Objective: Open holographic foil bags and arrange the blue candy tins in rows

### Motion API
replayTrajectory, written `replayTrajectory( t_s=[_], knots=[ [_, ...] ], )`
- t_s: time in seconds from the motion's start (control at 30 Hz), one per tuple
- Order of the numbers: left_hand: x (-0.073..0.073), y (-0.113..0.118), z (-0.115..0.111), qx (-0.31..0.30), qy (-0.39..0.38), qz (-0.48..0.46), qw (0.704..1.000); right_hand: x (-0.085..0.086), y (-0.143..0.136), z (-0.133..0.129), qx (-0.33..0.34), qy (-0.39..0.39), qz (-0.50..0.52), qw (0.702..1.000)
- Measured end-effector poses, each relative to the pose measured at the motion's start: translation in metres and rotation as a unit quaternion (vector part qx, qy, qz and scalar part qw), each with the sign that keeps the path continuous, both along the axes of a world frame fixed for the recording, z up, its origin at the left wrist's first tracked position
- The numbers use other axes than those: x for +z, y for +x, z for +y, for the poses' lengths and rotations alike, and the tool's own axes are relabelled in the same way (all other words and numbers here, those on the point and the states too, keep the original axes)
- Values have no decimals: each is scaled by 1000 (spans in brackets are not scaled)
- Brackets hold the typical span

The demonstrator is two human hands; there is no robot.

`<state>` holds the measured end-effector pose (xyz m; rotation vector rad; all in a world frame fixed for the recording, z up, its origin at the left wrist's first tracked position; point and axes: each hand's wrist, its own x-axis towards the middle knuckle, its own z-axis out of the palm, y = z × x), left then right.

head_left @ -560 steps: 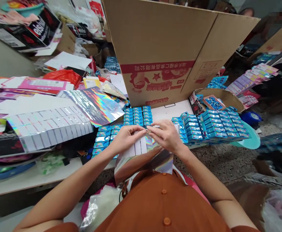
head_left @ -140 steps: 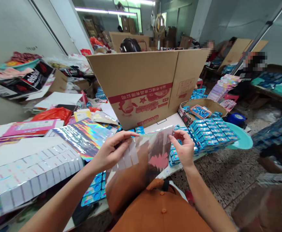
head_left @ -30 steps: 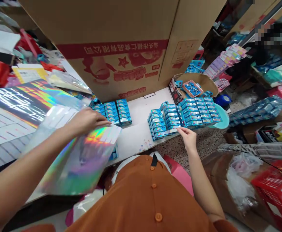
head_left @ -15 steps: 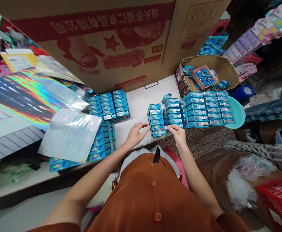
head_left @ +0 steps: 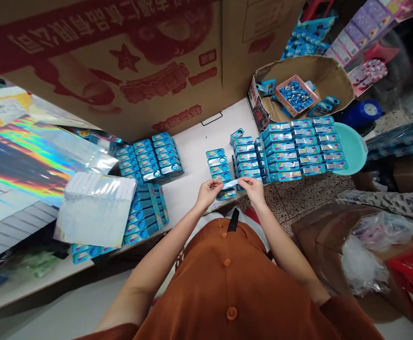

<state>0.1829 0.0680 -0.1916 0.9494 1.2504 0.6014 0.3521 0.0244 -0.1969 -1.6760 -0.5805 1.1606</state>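
My left hand and my right hand are close together at the table's front edge, fingers pinched. Stretched between them is a small shiny strip, which looks like a sticker. It hangs over the near end of a short row of small blue boxes. Just right of that row stands a second row of blue boxes, partly hidden by my right hand. Further right, several boxes with shiny strips across their fronts stand in a block.
A tall cardboard carton stands at the back. More blue boxes are grouped at left, beside a stack of sheets. At right are an open carton with a pink tray, and a turquoise basin.
My left hand has moved right and closed on the free end of the strip, which was in my right hand alone. The view has shifted slightly.
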Motion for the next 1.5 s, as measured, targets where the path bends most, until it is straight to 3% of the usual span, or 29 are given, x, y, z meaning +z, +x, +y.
replayTrajectory(
  t_s=[0.13,0.33,0.47,0.63,0.93,1.17,1.5],
  knots=[
    [-11,8,0,11,52,66,996,-16,3,0,-6,-2,-41,999],
    [-23,15,2,5,75,107,991,-25,5,0,51,-32,-210,976],
    [-25,12,4,-8,94,133,987,-19,2,-1,117,-56,-306,943],
    [-26,7,6,-29,115,165,979,-12,-3,0,216,-103,-413,879],
    [-20,9,4,-58,150,213,964,-8,-5,4,266,-131,-436,850],
    [-17,9,-3,-101,228,296,922,-6,-8,10,305,-133,-443,833],
    [-12,19,-7,-102,225,320,915,-2,-11,6,298,-96,-464,829]
  ],
)
